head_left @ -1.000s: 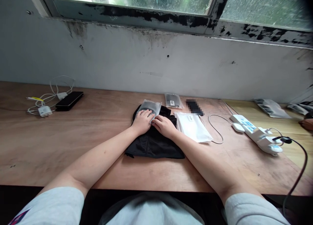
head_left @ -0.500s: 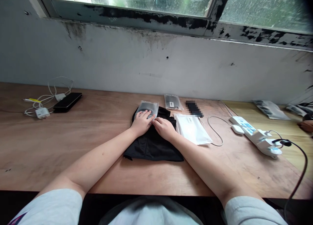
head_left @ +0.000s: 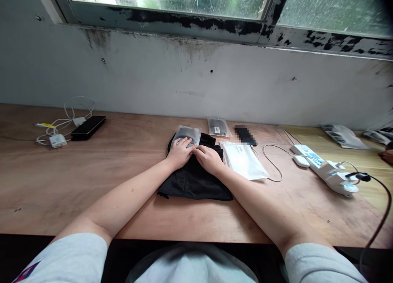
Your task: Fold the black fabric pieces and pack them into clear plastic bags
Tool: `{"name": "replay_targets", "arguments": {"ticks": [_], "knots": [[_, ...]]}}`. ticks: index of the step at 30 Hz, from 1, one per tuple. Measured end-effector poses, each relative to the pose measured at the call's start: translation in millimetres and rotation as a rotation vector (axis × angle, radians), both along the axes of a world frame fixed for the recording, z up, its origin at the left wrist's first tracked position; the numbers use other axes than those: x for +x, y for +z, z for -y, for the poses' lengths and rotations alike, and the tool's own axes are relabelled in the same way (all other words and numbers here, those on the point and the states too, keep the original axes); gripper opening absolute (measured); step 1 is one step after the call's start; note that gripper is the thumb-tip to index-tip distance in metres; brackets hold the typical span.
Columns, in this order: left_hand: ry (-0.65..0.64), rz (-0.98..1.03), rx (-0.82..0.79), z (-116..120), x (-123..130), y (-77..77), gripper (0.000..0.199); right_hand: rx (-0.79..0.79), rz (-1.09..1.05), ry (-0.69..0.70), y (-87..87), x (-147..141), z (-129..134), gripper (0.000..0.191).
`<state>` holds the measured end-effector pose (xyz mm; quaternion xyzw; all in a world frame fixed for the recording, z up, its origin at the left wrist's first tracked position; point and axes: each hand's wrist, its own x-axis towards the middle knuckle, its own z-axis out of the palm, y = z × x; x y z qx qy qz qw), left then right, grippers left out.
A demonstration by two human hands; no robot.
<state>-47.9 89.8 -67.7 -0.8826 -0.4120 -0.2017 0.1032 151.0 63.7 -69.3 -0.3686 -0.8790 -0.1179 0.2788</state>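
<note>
A frosted plastic bag (head_left: 188, 132) with something dark inside lies on top of a folded black cloth item (head_left: 196, 184). My left hand (head_left: 181, 153) rests flat over the bag, its fingers stretched out across it. At the bag's near right corner, my right hand (head_left: 208, 158) has its fingers closed in a pinch on the edge. The fingertips partly hide the spot where both hands meet. Just right of the cloth is a white packet (head_left: 245, 162) with a small label.
A second labelled bag (head_left: 219, 127) and a pixelated dark object (head_left: 245, 134) lie near the wall. On the right stands a white power strip (head_left: 319, 164) with plugs and cables. A black box-like object (head_left: 89, 127) and white chargers (head_left: 57, 141) sit on the left.
The whole view has shifted slightly, with things appearing a little further right and up. Both hands keep nearly the same position on the bag.
</note>
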Motion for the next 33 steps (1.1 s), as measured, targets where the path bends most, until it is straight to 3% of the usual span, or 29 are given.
{"name": "replay_targets", "arguments": {"ticks": [11,25,33], "knots": [[-0.055,0.151,-0.037,2.6,-2.1,4.9,0.038,0.05,0.049,-0.079,17.5,-1.7,10.9,0.024],[-0.328,0.478,0.121,6.7,-9.4,10.0,0.035,0.1,0.053,-0.251,36.5,20.8,5.1,0.023],[-0.219,0.657,0.143,-4.1,-21.7,14.4,0.027,0.076,0.038,-0.341,32.6,45.0,-9.3,0.022]]}}
